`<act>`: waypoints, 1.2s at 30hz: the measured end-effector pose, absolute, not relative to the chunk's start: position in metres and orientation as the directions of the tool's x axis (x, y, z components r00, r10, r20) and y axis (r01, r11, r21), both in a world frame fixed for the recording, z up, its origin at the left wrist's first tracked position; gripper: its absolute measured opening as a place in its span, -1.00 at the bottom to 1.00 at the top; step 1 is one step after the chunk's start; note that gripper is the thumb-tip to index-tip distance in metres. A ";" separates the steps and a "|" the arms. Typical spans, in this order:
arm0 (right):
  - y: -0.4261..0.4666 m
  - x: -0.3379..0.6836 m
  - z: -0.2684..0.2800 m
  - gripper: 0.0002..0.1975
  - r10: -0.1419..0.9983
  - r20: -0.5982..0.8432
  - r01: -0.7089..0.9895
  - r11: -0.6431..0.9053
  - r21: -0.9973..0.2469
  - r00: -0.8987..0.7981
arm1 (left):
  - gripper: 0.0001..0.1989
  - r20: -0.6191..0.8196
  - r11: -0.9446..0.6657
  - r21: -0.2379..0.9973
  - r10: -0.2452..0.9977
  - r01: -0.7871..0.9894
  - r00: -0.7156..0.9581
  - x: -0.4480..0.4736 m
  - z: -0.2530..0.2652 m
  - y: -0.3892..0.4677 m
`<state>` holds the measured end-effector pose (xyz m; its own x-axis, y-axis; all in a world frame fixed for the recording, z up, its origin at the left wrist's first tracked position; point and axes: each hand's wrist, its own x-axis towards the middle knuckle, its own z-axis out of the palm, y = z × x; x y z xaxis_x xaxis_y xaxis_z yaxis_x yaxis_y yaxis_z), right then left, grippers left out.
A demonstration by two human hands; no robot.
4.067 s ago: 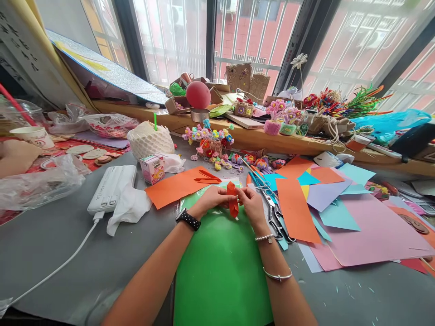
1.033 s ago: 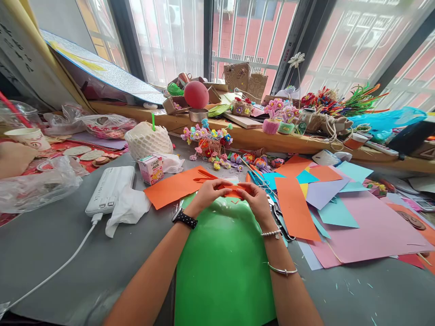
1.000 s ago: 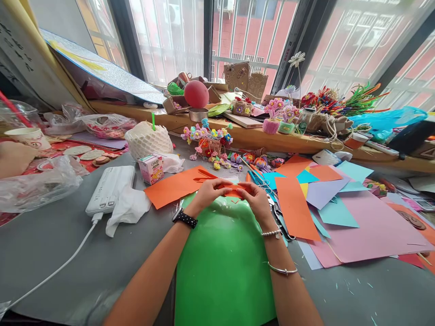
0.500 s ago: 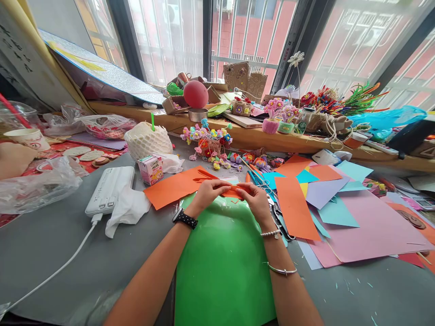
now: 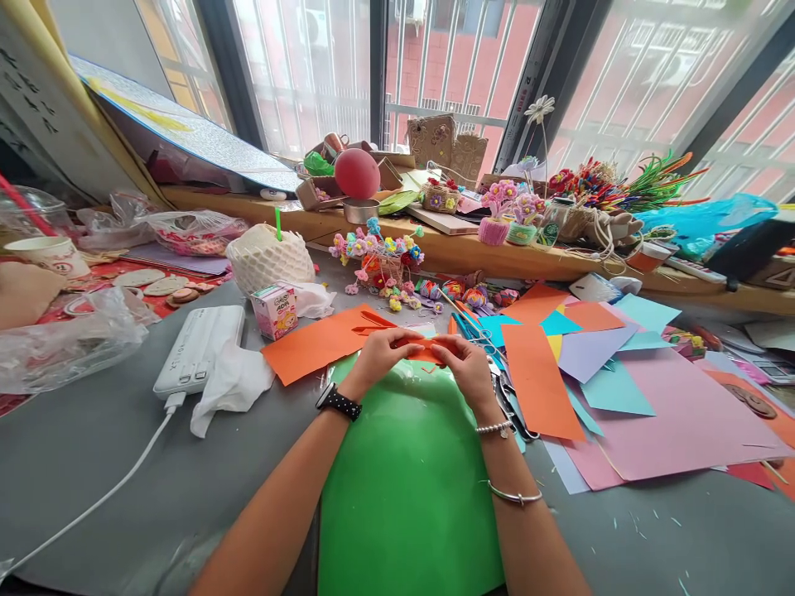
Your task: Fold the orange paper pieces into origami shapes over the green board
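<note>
Between my two hands is a small piece of orange paper (image 5: 425, 351), pinched from both sides above a green sheet (image 5: 410, 472). My left hand (image 5: 386, 352) is closed on its left end, thumb against fingers. On the right end my right hand (image 5: 467, 364) pinches it the same way. Fingers hide part of the paper, so its exact fold is unclear. A thin orange scrap (image 5: 428, 370) lies just below it. Left of my hands rests a larger orange sheet (image 5: 316, 343) with cut strips on it.
Orange, blue and pink paper sheets (image 5: 676, 414) overlap at the right, beside scissors (image 5: 518, 414). A white power bank (image 5: 199, 348) with a cable, a tissue (image 5: 233, 389) and a small pink box (image 5: 275, 311) stand left. Flower crafts (image 5: 382, 257) sit ahead. Another person's arm (image 5: 28, 285) shows far left.
Both hands keep their pinch on the orange paper in nearly the same place. Only a very slight shift of the view shows.
</note>
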<state>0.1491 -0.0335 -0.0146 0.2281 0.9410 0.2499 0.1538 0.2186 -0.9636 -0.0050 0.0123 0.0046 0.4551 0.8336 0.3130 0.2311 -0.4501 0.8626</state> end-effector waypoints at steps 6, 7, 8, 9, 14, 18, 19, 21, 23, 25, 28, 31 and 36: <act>-0.036 0.148 -0.013 -0.73 0.942 0.251 0.140 0.223 -0.965 0.223 | -0.77 0.325 -0.457 0.858 0.836 0.234 0.443 -0.005 0.005 0.013; -0.036 0.148 -0.012 -0.72 0.942 0.252 0.144 0.224 -0.964 0.222 | -0.77 0.324 -0.456 0.859 0.836 0.233 0.442 -0.005 0.006 0.012; -0.036 0.148 -0.011 -0.73 0.942 0.253 0.149 0.224 -0.963 0.220 | -0.76 0.324 -0.455 0.859 0.837 0.233 0.440 -0.005 0.006 0.012; -0.036 0.148 -0.011 -0.73 0.942 0.255 0.155 0.224 -0.962 0.218 | -0.76 0.325 -0.456 0.859 0.837 0.233 0.439 -0.005 0.007 0.012; -0.036 0.147 -0.010 -0.73 0.944 0.249 0.143 0.222 -0.964 0.214 | -0.78 0.340 -0.468 0.858 0.827 0.213 0.447 -0.006 0.008 0.011; -0.035 0.148 -0.012 -0.72 0.947 0.248 0.132 0.224 -0.966 0.207 | -0.76 0.329 -0.463 0.861 0.824 0.211 0.462 -0.007 0.008 0.012; -0.034 0.148 -0.012 -0.72 0.946 0.249 0.131 0.226 -0.965 0.207 | -0.76 0.328 -0.465 0.860 0.820 0.211 0.469 -0.007 0.008 0.012; -0.034 0.148 -0.013 -0.73 0.943 0.256 0.134 0.232 -0.964 0.211 | -0.75 0.328 -0.470 0.858 0.813 0.210 0.481 -0.008 0.006 0.013; -0.034 0.148 -0.013 -0.75 0.941 0.262 0.139 0.236 -0.962 0.215 | -0.75 0.327 -0.473 0.855 0.810 0.212 0.487 -0.008 0.005 0.014; -0.034 0.148 -0.013 -0.76 0.941 0.260 0.141 0.233 -0.962 0.215 | -0.75 0.332 -0.478 0.852 0.808 0.212 0.487 -0.007 0.004 0.014; -0.034 0.148 -0.013 -0.78 0.942 0.256 0.148 0.227 -0.962 0.217 | -0.75 0.336 -0.483 0.847 0.810 0.221 0.480 -0.006 0.003 0.014; -0.034 0.148 -0.012 -0.79 0.942 0.252 0.155 0.221 -0.963 0.222 | -0.76 0.331 -0.482 0.841 0.817 0.245 0.472 -0.006 0.004 0.014; -0.035 0.147 -0.011 -0.80 0.940 0.257 0.179 0.220 -0.959 0.225 | -0.78 0.332 -0.478 0.839 0.828 0.258 0.452 -0.004 0.004 0.014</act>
<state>0.1469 -0.0348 -0.0114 0.2246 0.9399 0.2571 0.1789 0.2196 -0.9591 -0.0045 0.0135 0.0037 0.4520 0.8278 0.3323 0.2584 -0.4781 0.8394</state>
